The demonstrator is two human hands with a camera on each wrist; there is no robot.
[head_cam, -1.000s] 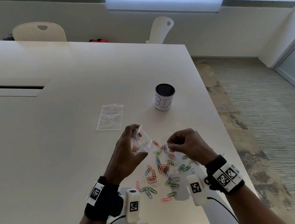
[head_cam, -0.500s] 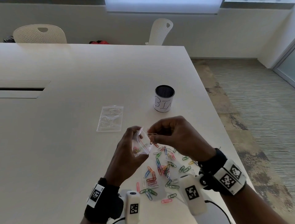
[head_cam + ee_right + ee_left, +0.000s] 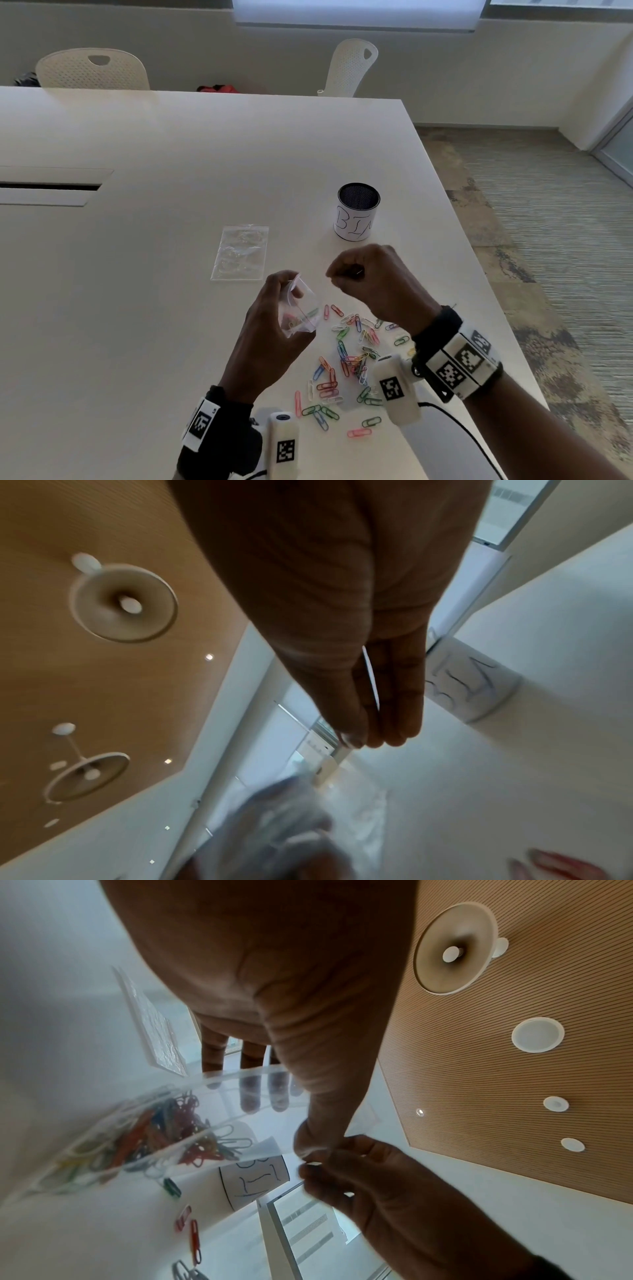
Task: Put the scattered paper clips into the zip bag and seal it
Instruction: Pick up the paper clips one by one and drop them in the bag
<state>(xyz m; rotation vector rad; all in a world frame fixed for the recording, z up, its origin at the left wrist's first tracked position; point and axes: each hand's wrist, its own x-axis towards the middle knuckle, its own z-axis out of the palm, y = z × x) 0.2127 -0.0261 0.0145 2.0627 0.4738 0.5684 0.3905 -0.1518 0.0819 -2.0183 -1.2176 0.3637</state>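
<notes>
Head view shows us the table (image 3: 137, 274), then the bin cup (image 3: 358, 212), our left hand (image 3: 270, 329) gripping the open zip bag (image 3: 301, 313) above it, our right hand (image 3: 373, 277) beside the bag's mouth pinching a paper clip (image 3: 371, 674), loose paper clips (image 3: 346, 370) scattered below

Setting: office mtg / conference rm. Evidence: large white conference table (image 3: 171, 240) w/ recessed cable slot (image 3: 51, 186) in top; two white perforated-back chairs (image 3: 92, 70) at far edge; patterned carpet tiles (image 3: 548, 240) on floor; glass door/partition (image 3: 620, 150) at right; roller blind (image 3: 356, 13) over window. Wrist views: wood-slat ceiling (image 3: 514, 1069) w/ round disc pendant lamps (image 3: 123, 603) + recessed spots. Desk item: mesh pen cup (image 3: 358, 212) w/ paper label, handwritten "BIN"
</notes>
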